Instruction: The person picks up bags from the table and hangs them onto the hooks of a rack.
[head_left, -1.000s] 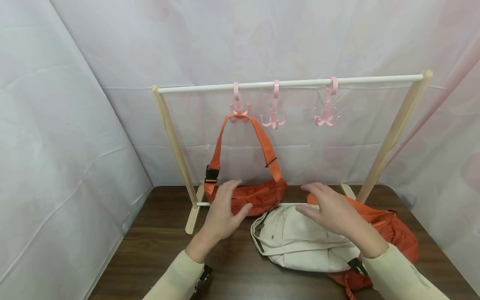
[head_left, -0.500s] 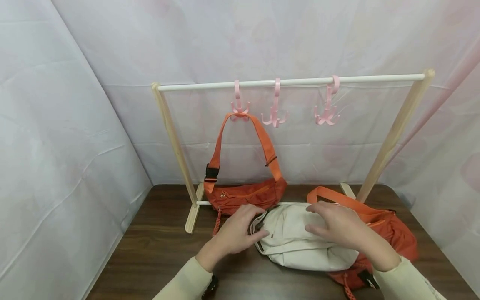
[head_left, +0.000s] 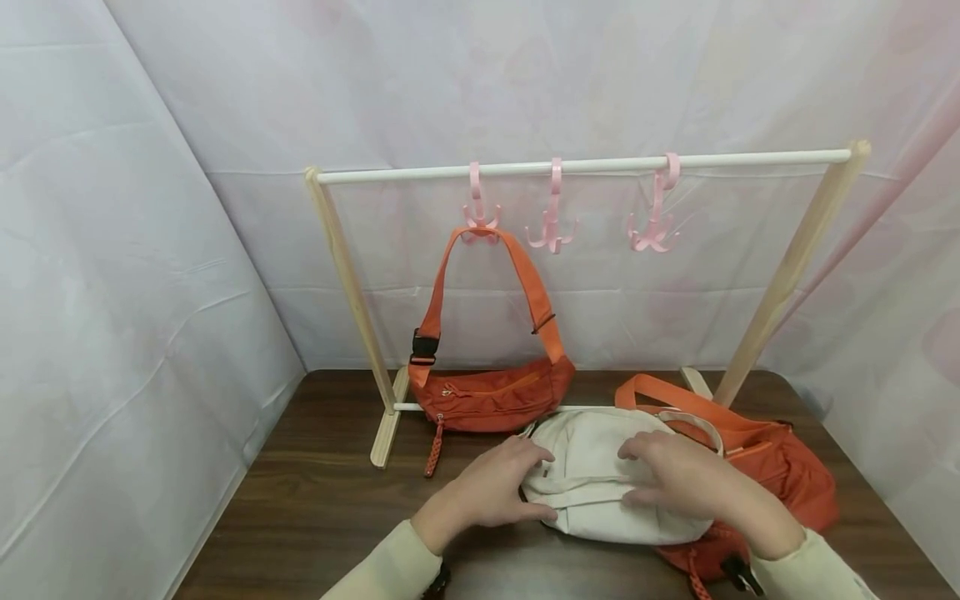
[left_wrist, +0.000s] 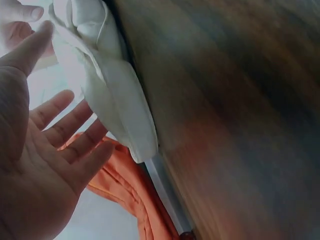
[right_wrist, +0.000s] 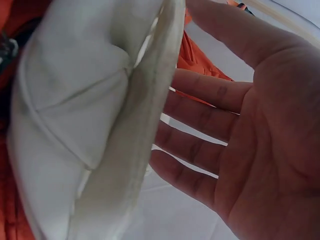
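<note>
A whitish fabric backdrop with faint pink blotches [head_left: 375, 92] surrounds a dark brown, wood-grained surface [head_left: 322, 517]. On this surface stands a wide rack of pale wooden posts with a white upper rod [head_left: 757, 160] and a white lower rail.

A red-orange fabric waist bag with a bright orange strap [head_left: 495, 402] hangs towards the rack's left post, its strap looped over a hook and its body in front of the lower rail. A soft, off-white fabric bag [head_left: 592, 450] lies on its side right of centre, with a pale band across its front. It overlaps a second red-orange fabric bag [head_left: 798, 479], which lies to the right with its orange strap stretched out behind.

Two bare hands in pale cream sleeves [head_left: 390, 562] reach over the off-white bag. The left hand [head_left: 495, 487] is at the bag's left end, fingers extended and spread, thumb apart. The right hand [head_left: 686, 483] is over the bag's right part, beside a pale loop [head_left: 705, 427], its fingers gently bent and apart from the thumb. Neither hand grips the bag; whether the fingertips touch it I cannot tell.

Three pink plastic multi-prong hooks [head_left: 553, 221] hang from the upper rod; the left one carries the strap. Smaller still are the hanging bag's black plastic buckle [head_left: 424, 347] and its braided red-orange zip pull [head_left: 434, 450].
</note>
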